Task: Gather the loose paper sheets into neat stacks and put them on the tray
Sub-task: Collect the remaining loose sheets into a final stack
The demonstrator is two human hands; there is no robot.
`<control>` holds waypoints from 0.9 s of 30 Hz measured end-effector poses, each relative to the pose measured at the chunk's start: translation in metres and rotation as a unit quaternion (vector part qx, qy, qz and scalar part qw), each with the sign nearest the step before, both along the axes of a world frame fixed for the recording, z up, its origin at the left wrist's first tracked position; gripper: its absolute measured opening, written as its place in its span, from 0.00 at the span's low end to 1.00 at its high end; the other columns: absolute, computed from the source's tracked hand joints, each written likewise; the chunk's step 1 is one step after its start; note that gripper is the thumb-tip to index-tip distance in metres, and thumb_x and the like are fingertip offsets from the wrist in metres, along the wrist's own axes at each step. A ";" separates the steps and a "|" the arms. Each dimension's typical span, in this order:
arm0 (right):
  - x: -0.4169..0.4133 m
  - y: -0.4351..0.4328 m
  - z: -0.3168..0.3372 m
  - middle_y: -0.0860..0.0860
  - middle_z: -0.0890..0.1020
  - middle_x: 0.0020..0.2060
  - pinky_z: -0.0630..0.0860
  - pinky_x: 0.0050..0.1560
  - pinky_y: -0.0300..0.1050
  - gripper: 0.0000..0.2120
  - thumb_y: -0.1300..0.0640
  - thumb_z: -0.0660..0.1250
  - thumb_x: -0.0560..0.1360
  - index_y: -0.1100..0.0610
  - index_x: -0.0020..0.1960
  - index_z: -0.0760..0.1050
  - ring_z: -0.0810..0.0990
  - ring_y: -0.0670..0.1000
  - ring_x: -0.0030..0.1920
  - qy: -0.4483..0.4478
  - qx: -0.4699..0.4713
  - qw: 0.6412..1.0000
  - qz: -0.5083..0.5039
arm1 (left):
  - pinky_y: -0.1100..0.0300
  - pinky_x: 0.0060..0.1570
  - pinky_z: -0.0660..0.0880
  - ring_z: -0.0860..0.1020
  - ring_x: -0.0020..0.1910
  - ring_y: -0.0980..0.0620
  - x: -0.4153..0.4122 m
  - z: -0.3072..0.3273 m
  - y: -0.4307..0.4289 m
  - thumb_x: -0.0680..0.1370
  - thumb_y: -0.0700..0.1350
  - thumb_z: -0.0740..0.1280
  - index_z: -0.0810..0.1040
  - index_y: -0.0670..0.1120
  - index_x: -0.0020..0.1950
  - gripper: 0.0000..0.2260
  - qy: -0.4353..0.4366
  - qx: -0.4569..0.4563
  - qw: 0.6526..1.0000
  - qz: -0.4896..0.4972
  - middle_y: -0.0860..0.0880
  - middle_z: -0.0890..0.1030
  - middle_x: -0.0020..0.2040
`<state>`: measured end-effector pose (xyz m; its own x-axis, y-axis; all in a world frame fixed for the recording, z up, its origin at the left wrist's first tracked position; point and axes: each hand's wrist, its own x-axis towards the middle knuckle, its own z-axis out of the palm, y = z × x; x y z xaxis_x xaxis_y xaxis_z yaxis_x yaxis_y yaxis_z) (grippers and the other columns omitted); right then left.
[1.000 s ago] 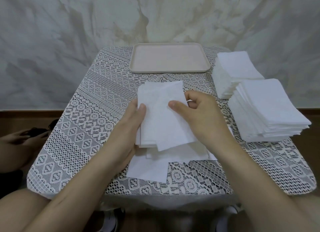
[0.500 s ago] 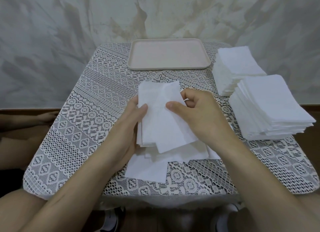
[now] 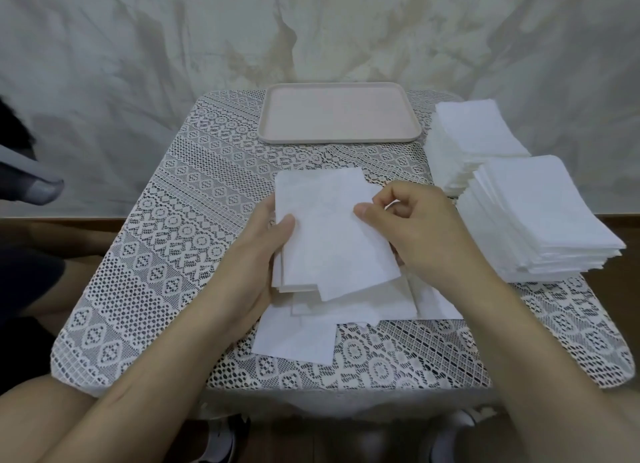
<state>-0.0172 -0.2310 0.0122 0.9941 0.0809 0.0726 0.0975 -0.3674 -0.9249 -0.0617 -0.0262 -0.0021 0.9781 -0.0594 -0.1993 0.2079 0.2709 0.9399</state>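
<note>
Right hand (image 3: 426, 234) has shifted slightly to the right since half a second ago, and the view has dipped. The paper is otherwise as it was.

Step in hand: squaring a partial bundle (image 3: 281, 282) at mid-counter. The left hand (image 3: 252, 265) grips the bundle's left edge with the thumb pressed on top; its fingers are hidden beneath. The right hand's thumb and curled fingers pinch the right edge of the top sheet (image 3: 332, 241), which lies skewed on the bundle.

Judged next: turn that sheet into line, then take up the loose sheets (image 3: 298, 338) lying under and in front of the bundle.

Count:
- one tray (image 3: 339, 116) at the far edge, holding nothing
- two finished stacks, far (image 3: 474, 130) and near (image 3: 533, 213), on the lace-covered counter (image 3: 194, 220) at the right
- one bundle in hand
- at least three loose sheets, overlapping, so no exact number can be given
</note>
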 end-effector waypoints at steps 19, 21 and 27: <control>-0.003 0.014 -0.011 0.47 0.77 0.26 0.72 0.40 0.49 0.11 0.49 0.76 0.74 0.50 0.41 0.75 0.74 0.48 0.29 -0.003 -0.009 1.000 0.020 | 0.56 0.36 0.82 0.86 0.55 0.49 -0.001 -0.004 0.000 0.85 0.45 0.63 0.74 0.55 0.73 0.16 -0.027 0.010 1.000 -0.003 0.48 0.86 0.61; -0.001 0.008 -0.013 0.47 0.78 0.27 0.71 0.38 0.48 0.09 0.52 0.77 0.74 0.49 0.42 0.76 0.74 0.48 0.29 0.024 -0.011 0.999 0.045 | 0.57 0.35 0.82 0.86 0.54 0.49 0.000 -0.005 0.001 0.86 0.43 0.62 0.76 0.53 0.71 0.14 -0.022 0.029 0.999 0.023 0.48 0.86 0.61; -0.004 -0.008 -0.012 0.43 0.81 0.42 0.69 0.40 0.43 0.05 0.50 0.75 0.75 0.47 0.46 0.79 0.75 0.42 0.36 0.004 -0.194 0.980 0.054 | 0.60 0.38 0.83 0.88 0.47 0.54 0.012 0.000 0.024 0.84 0.40 0.65 0.76 0.48 0.69 0.13 -0.003 0.040 0.995 0.096 0.51 0.89 0.53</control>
<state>-0.0209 -0.2390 0.0006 0.9787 0.2053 0.0077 0.1481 -0.6793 -0.7188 -0.0501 -0.0020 -0.0024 0.9711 0.1449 -0.1897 0.1534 0.2299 0.9611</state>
